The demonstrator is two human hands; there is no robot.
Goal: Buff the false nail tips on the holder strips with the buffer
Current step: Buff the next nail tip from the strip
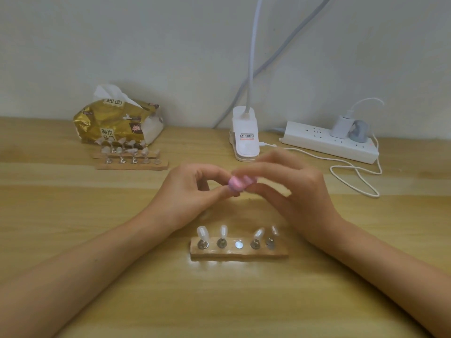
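- Both hands are up over the middle of the wooden table (73,215), brought together with fingertips meeting at the pink buffer (237,184).
- The right hand (295,189) has its fingers curled round the buffer from the right, and it's blurred.
- The left hand (186,191) is curled, thumb and forefinger pinched in at the buffer's left end. I can't tell whether they're nipping the buffer itself or something small hidden behind it.
- The buffer is held clear of the table, beyond the near holder strip (239,252) and between the two hands.
- That near strip lies flat just in front of the wrists. It carries four clear false nail tips (203,232) on little metal stands, two on the left and two on the right.
- Its middle spot shows only a bare shiny disc (239,244).
- At the back left, two more holder strips (133,165) sit side by side, loaded with tips.
- They lie just in front of a gold tissue pack (114,120).
- At the back centre is a white clip lamp (245,140), its neck rising out of view.
- To the right of it is a white power strip (324,142) with a charger (340,126) plugged in.
- A white cable (356,173) loops across the table near the right hand.
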